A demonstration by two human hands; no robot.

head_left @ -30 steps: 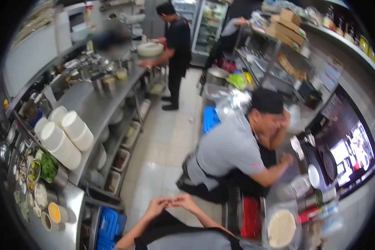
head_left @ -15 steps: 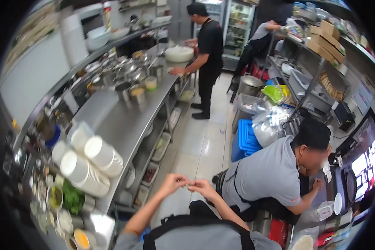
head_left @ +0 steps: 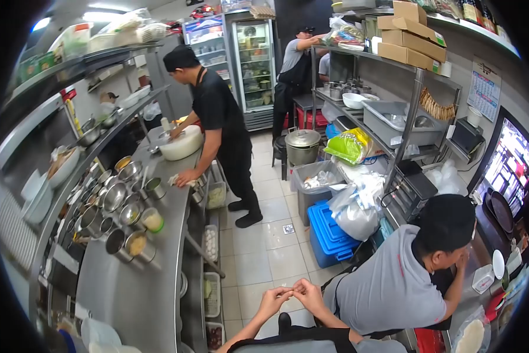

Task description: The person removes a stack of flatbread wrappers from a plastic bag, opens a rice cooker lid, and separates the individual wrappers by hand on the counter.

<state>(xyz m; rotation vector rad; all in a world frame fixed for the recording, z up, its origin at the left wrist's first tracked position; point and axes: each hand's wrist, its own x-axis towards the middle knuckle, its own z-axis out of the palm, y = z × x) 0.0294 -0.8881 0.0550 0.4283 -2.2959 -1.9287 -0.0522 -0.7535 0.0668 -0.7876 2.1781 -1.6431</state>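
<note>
Tiled kitchen floor (head_left: 249,263) ahead; nearer than the blue lidded bin (head_left: 326,226), left hand (head_left: 274,300) and right hand (head_left: 309,296) meet, fingertips pinched together, anything between them, equally near both, too small to read.

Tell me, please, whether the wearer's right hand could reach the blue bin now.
Probably not without stepping forward: the blue bin stands ahead, beyond the right hand, though only tiled floor shows between them.

No legible text or numbers.
</note>
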